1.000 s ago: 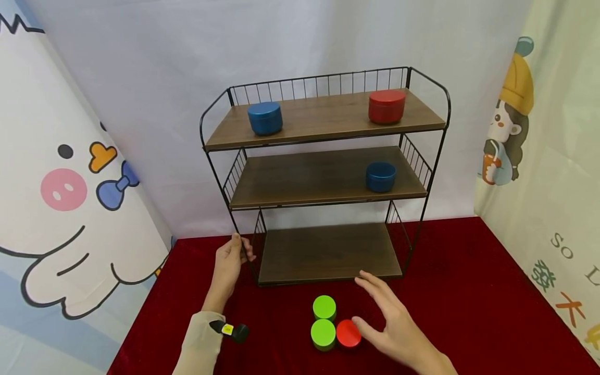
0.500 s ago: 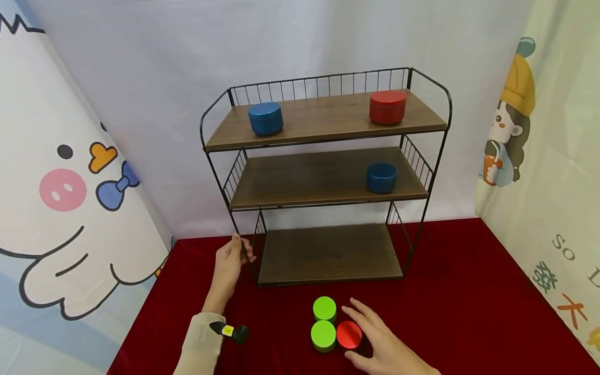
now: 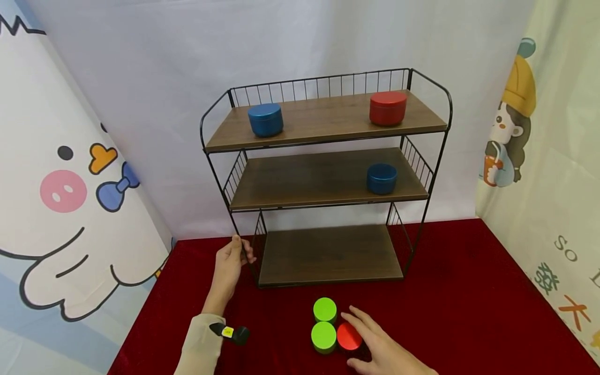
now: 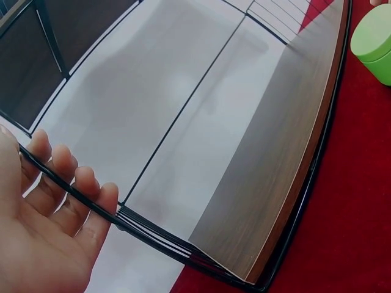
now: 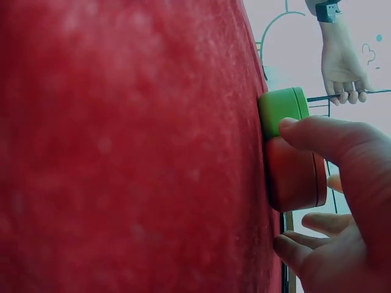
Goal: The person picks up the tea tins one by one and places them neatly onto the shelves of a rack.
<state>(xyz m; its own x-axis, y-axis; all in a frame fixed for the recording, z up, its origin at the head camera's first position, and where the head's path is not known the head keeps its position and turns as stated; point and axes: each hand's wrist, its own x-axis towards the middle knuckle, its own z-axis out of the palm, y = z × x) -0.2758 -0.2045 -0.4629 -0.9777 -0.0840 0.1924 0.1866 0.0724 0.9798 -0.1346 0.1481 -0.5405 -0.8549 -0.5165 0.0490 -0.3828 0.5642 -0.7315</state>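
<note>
My left hand (image 3: 229, 261) holds the left front post of a black wire rack (image 3: 330, 255) with three wooden shelves. In the left wrist view its fingers curl round the black bar (image 4: 91, 204). On the red cloth before the rack lies a small round red tin (image 3: 349, 337), close beside two green tins (image 3: 325, 309). My right hand (image 3: 378, 348) is spread about the red tin, the thumb near side and the fingers far side. The right wrist view shows a gap between the lower fingertips (image 5: 287, 247) and the tin (image 5: 293, 174); thumb contact is unclear.
The top shelf bears a blue tin (image 3: 265, 120) at left and a larger red tin (image 3: 387, 108) at right. A dark blue tin (image 3: 381, 178) sits on the middle shelf's right. Printed curtains (image 3: 539, 208) flank the red cloth (image 3: 469, 291).
My right hand has come down and toward me, from above and right of the small red tin to around it. The left hand keeps its hold on the post.
</note>
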